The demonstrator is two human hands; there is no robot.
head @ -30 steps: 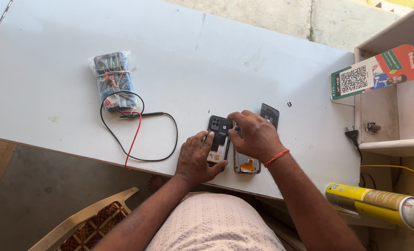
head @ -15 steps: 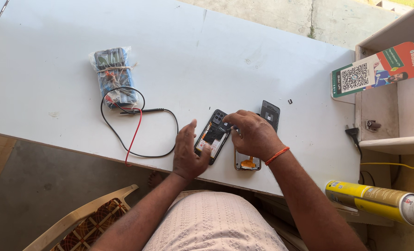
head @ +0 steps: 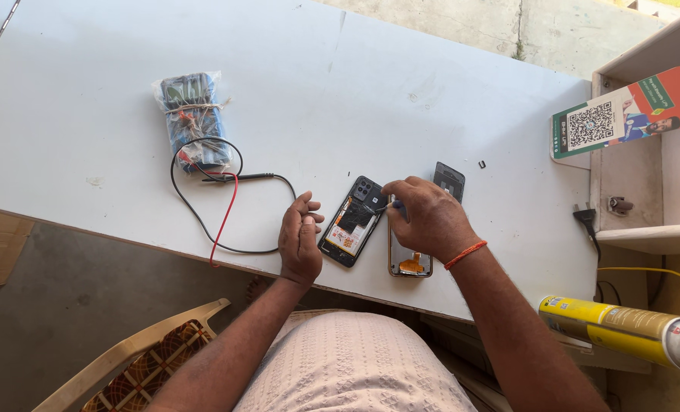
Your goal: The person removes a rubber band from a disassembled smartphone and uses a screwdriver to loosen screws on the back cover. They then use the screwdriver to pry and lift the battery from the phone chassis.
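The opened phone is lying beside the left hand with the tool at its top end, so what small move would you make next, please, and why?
Probably bring the left hand onto the phone to steady it. The phone lies tilted with its back off, the left hand rests just beside its edge without gripping it, and the right hand points a thin tool at its upper part, which could push it aside.

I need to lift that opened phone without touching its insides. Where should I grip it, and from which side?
By judgement, pinch the opened phone across its two long edges near the lower end, coming from the table's near edge. It lies flat, tilted, internals facing up. The left hand sits beside one edge; the right hand holds a tool over the upper part.
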